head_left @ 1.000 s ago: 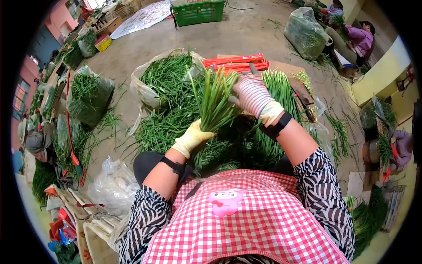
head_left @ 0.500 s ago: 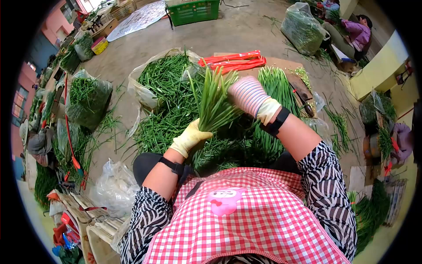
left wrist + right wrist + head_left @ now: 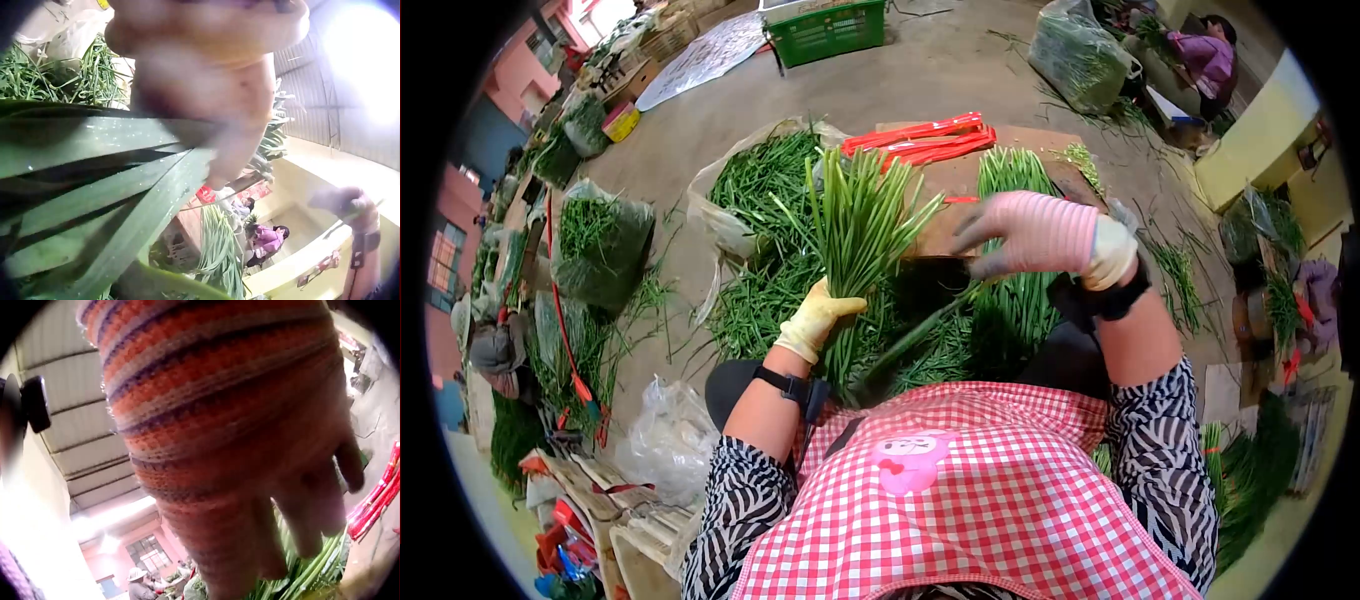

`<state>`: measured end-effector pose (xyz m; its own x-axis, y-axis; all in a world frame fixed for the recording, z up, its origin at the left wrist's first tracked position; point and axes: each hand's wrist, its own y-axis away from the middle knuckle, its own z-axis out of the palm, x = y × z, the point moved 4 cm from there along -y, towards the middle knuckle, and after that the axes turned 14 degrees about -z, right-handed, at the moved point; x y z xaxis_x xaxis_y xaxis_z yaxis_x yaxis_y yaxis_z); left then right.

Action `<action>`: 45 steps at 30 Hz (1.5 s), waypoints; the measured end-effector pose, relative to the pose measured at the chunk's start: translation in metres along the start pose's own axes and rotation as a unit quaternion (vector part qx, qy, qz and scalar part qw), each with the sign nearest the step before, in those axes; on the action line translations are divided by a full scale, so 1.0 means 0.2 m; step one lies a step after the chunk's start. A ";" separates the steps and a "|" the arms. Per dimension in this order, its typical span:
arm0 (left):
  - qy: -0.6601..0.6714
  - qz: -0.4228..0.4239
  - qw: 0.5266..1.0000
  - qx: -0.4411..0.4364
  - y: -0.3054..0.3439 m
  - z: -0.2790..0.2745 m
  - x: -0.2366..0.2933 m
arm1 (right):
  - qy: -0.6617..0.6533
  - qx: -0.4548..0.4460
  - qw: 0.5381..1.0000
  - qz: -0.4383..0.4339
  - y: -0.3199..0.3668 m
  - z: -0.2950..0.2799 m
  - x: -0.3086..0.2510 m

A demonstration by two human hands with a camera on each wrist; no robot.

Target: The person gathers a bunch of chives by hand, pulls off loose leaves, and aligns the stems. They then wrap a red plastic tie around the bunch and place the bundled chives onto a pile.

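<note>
My left hand (image 3: pixel 825 315), in a pale yellow glove, grips an upright bunch of garlic chives (image 3: pixel 862 205), pale stem ends up. In the left wrist view their flat green leaves (image 3: pixel 94 147) spread close before the lens. To the right, my right hand (image 3: pixel 1040 235) wears a striped glove with grey fingertips. A blurred loose leaf (image 3: pixel 915 345) trails down-left from its fingers. Below and behind the bunch lies a heap of loose green leaves (image 3: pixel 750 285). Under my right hand, a laid-out pile of chives (image 3: pixel 1012 170) rests with its stem ends away from me.
Red ties (image 3: pixel 930 138) lie on a board (image 3: pixel 1040 140) beyond the hands. A green crate (image 3: pixel 828 35) stands farther back. Filled plastic bags (image 3: pixel 600 245) stand on the left, another bag (image 3: pixel 1080 60) at the back right. One person (image 3: pixel 1205 60) sits at the far right.
My right hand has moved from the bunch to the right and slightly down, a leaf trailing from it. The left hand has shifted slightly left, still gripping the bunch, which stands more upright.
</note>
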<state>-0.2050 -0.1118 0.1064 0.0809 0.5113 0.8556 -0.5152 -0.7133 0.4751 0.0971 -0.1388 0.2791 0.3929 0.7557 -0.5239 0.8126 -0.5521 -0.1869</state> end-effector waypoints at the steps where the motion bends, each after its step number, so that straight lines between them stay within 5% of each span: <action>1: -0.008 -0.002 1.000 0.003 0.00 0.01 0.00 | 0.027 0.043 0.999 -0.010 -0.08 0.00 -0.02; 5: -0.048 -0.016 0.999 0.014 -0.01 0.03 -0.04 | 0.333 0.149 0.930 0.040 -0.34 0.06 0.17; 9: -0.088 -0.009 0.996 0.011 -0.05 0.01 -0.06 | 0.390 0.049 0.908 0.146 -0.43 0.13 0.30; 13: -0.122 -0.008 0.991 0.050 -0.06 -0.01 -0.08 | 0.300 -0.049 0.929 0.209 -0.47 0.14 0.26; 16: -0.130 0.003 0.990 0.053 -0.05 -0.01 -0.07 | 0.289 0.071 0.939 0.171 -0.43 0.19 0.31; 20: -0.085 0.039 0.996 0.011 -0.07 0.00 -0.09 | 0.338 0.105 0.893 0.277 -0.33 0.01 0.38; 22: -0.130 0.011 0.990 0.051 -0.09 -0.04 -0.13 | 0.364 0.339 0.843 0.203 -0.11 -0.11 0.43; 24: -0.127 -0.029 0.988 0.078 -0.08 -0.05 -0.12 | 0.132 0.436 0.851 0.261 0.06 -0.28 0.32; 26: -0.102 -0.008 0.990 0.097 -0.06 -0.03 -0.08 | -0.094 0.400 0.883 0.225 0.08 -0.26 0.19; 28: -0.126 -0.020 0.984 0.128 -0.08 -0.06 -0.10 | -0.034 0.180 0.968 0.170 0.03 -0.13 0.06; 30: -0.143 -0.040 0.979 0.139 0.00 0.02 0.02 | 0.020 0.104 0.993 0.047 -0.14 -0.04 -0.07; 33: -0.155 -0.007 0.978 0.137 -0.01 0.05 0.02 | 0.207 0.152 0.961 0.098 -0.33 0.05 0.07; 36: -0.146 0.039 0.983 0.103 -0.11 -0.01 -0.09 | 0.373 0.060 0.912 0.162 -0.44 0.18 0.30; 39: -0.190 -0.011 0.971 0.146 -0.04 0.05 -0.01 | 0.327 -0.043 0.918 0.221 -0.48 0.32 0.48; 42: -0.175 0.002 0.976 0.131 -0.06 0.01 -0.06 | 0.386 -0.082 0.901 0.181 -0.45 0.49 0.63; 45: -0.143 -0.009 0.982 0.119 -0.07 -0.01 -0.08 | 0.349 -0.054 0.912 0.208 -0.45 0.31 0.49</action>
<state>-0.2017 -0.1092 0.0860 0.3426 0.3928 0.8534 -0.3004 -0.8149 0.4957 0.0346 -0.0372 0.1927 0.8247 0.5495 0.1339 0.5534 -0.8328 0.0096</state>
